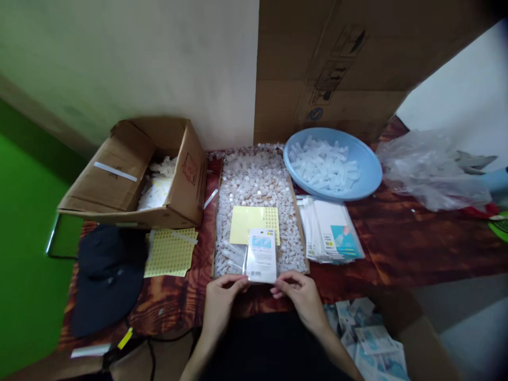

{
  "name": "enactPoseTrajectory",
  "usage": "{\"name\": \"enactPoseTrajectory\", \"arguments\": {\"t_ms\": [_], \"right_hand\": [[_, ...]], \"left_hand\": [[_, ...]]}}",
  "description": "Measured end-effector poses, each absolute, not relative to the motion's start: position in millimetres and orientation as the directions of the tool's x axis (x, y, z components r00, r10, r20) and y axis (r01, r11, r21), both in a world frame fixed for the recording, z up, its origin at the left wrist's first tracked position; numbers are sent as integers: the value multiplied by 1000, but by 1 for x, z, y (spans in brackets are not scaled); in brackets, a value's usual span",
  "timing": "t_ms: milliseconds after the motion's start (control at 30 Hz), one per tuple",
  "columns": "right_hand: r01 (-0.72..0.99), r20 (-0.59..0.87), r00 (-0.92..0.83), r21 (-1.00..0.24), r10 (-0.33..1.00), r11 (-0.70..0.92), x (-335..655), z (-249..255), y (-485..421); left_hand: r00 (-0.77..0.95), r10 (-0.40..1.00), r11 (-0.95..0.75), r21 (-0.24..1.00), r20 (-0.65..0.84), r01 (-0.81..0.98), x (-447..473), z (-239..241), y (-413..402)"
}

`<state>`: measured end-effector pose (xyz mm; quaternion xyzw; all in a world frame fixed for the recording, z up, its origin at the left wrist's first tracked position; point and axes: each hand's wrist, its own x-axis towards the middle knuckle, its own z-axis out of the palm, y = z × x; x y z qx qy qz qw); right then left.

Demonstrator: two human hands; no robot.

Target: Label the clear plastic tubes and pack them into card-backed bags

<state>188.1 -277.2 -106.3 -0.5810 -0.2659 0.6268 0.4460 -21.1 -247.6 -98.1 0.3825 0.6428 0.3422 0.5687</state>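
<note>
A white printed card in a clear plastic sleeve (261,259) lies in front of me, its hang hole at the far end. My left hand (224,293) pinches the near left corner, and my right hand (296,291) pinches the near right corner. Just beyond the card is a yellow sticker sheet (248,222) with small round stickers on its right side. Both rest over a shallow cardboard tray heaped with small clear plastic pieces (254,174). Several clear strips (234,256) sit left of the card.
An open cardboard box (190,180) stands left, near yellow sticker sheets (170,259) and a dark cap (109,275). At right are a blue basin (373,169) of translucent strips, stacked sleeved cards (333,230) and a plastic bag (432,169). Below right, a box holds packaged cards (377,341).
</note>
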Motion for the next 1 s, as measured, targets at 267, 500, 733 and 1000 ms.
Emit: {"name": "enactPoseTrajectory", "arguments": {"t_ms": [267, 500, 733, 1000], "right_hand": [[-349, -492, 80, -828, 867, -438, 179, -115, -277], [-303, -466, 142, -861, 873, -409, 175, -109, -275], [-257, -527, 208, -843, 824, -473, 169, -111, -272], [-348, -582, 191, -793, 790, -500, 173, -116, -268]], "left_hand": [[-2, 864, 502, 862, -503, 66, -17, -92, -250], [-48, 863, 504, 863, -503, 34, -11, -94, -255], [-31, 865, 502, 864, -501, 37, -10, -95, -256], [39, 902, 427, 900, -431, 89, -13, -91, -260]]}}
